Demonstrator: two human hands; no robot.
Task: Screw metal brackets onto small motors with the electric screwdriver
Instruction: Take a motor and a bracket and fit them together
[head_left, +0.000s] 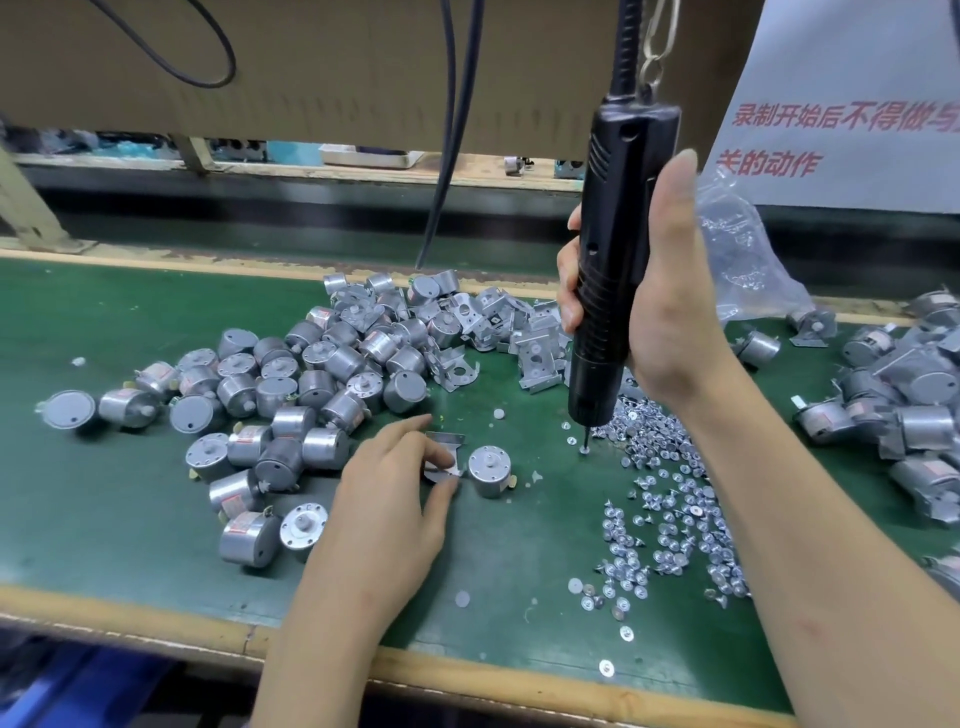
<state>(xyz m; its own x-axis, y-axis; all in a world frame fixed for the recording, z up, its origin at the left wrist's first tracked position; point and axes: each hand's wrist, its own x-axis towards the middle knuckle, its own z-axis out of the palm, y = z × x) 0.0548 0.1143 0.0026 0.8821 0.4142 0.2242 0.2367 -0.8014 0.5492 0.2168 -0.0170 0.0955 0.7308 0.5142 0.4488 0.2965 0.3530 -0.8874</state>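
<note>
2 hands busy: left hand (387, 499) pinches bracket (444, 460) beside motor (489, 469); right hand (652, 306) grips screwdriver (615, 249).

1. A white sign (852, 104) hangs at the far right, behind the black screwdriver. It has red Chinese words on it.
2. The top line on the sign reads 录制开始后不得做与. The right edge of the picture cuts the line off there.
3. The line under it reads 关的动作. The first mark is partly hidden, so it may be only part of a word.
4. Some of the small motors (244, 441) in the pile on the left have little red and white labels on their sides. The print on them is too small to read.
5. No other words or numbers can be read.
</note>
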